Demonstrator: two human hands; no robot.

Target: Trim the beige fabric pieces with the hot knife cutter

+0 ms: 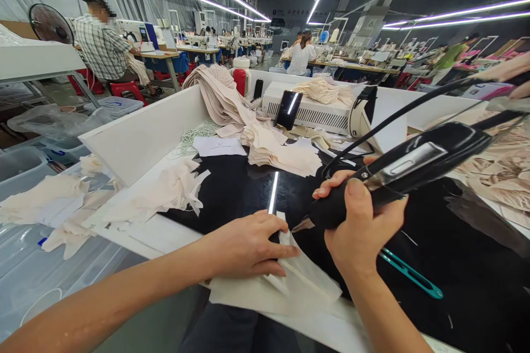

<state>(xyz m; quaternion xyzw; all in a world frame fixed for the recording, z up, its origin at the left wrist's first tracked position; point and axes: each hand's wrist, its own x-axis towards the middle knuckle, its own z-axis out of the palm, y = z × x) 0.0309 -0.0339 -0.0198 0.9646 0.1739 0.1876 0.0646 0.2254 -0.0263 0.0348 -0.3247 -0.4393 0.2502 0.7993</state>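
Note:
My left hand (252,245) lies on a thin cream fabric piece (312,276), fingers spread and pressing it to the table near its front edge. A narrow folded strip of the fabric shows beside the fingertips. In my right hand (364,220) is a black corded hand tool (418,165) with a silver panel, my fingers wrapped round its body. Its flat tip points down-left, close to the fabric by my left fingertips; whether it touches, I cannot tell. Right of that hand lies a slim teal slotted tool (434,290) on the black work surface (232,187).
Stacked cream fabric pieces (281,149) and a phone (289,109) stand at the back, before a white vented box (327,113). Loose fabric scraps (165,190) lie left. White boards (153,132) edge the table. The tool's black cord (385,121) arches at right. People sit at sewing machines beyond.

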